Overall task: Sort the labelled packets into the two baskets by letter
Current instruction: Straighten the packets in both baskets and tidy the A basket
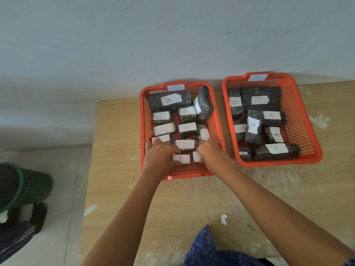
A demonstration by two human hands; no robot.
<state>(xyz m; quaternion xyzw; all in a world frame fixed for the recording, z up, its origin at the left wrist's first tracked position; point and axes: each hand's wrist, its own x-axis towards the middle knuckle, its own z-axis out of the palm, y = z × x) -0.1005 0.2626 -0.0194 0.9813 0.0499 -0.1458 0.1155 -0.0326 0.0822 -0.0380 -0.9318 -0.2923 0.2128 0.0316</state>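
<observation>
The left orange basket [143, 120], tagged B, holds several dark packets with white B labels, such as the big one [170, 100] at its back. The right orange basket [311, 131], tagged A, holds several dark packets labelled A [259, 100]. Both my hands are inside the front of the B basket. My left hand [159, 155] has curled fingers, its thumb against a small B packet [181, 158]. My right hand [210, 152] is curled too, its thumb on another small white-labelled packet [196, 156] beside it. A wide B packet [185, 144] lies between the hands.
The baskets stand side by side at the back of a wooden table [192, 200], against a pale wall. A scrap of white paper [223, 219] lies near the front edge. On the floor at left stands a green mesh bin [32, 187].
</observation>
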